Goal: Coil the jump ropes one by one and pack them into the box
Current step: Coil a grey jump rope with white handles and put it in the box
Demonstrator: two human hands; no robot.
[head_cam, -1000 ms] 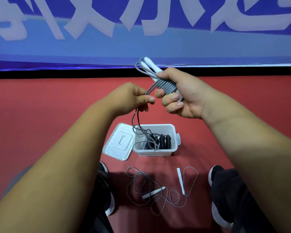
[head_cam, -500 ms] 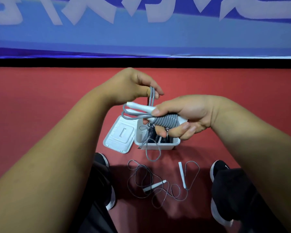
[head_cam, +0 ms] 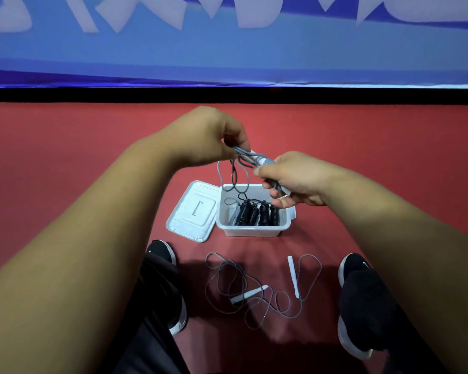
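A grey jump rope point(head_cam: 250, 160) with white handles is held above the white box point(head_cam: 253, 230). My right hand point(head_cam: 289, 179) grips its handles and the cord wound round them. My left hand point(head_cam: 214, 136) pinches the rope's loose loops, which hang down into the box. Several coiled ropes point(head_cam: 257, 214), most of them black, stand side by side in the box. A second grey rope point(head_cam: 254, 290) with white handles lies uncoiled on the red floor in front of the box.
The box's white lid point(head_cam: 193, 210) lies open on the floor, leaning at the box's left side. My two black shoes point(head_cam: 354, 268) flank the loose rope. A blue banner point(head_cam: 227, 49) runs along the back above a black strip.
Both hands have come down with the wound rope from high up to just above the box. The bundle has turned from upright to lying across, and more cord is wound round the handles.
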